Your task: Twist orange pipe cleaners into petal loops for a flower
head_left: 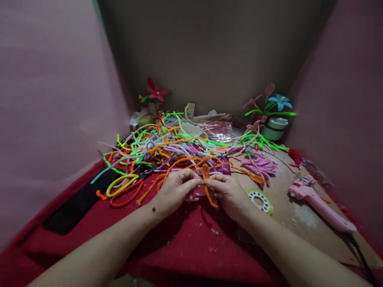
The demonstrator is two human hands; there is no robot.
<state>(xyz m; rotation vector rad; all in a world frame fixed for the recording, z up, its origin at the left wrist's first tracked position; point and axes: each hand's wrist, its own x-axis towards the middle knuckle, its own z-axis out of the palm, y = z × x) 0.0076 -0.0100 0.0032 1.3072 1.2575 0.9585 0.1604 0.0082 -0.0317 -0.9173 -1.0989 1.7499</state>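
Left hand (178, 189): thumb and forefinger tips pressed together at the orange stem (206, 172), other fingers curled under, partly hidden. Right hand (229, 195): thumb and forefinger likewise pinching the stem, remaining fingers folded in toward the palm; neither hand spread. Tips of the two hands nearly meet on the stem.

Landmark for all places: the heap of fuzzy stems (179, 149), tangled, many colours. Orange stem held at the near edge of the heap, above the red cloth (191, 249); doubled upper part standing upright over the fingertips, a tail slanting down beside the right hand.

Left of heap, near side: scissors (140, 178), yellow and red handles, dark blades reaching under the heap's edge; black flat object (70, 209) further left.

Right of heap: pink bundle (263, 165) on a brown board (277, 225). Nearer than the bundle, tape roll (268, 204), yellow with holed white core; further right, pink glue gun (320, 207), dark cord trailing.

Behind heap: pink flower (157, 93) at left; blue flower (280, 102) at right, above a pale lidded jar (275, 129).
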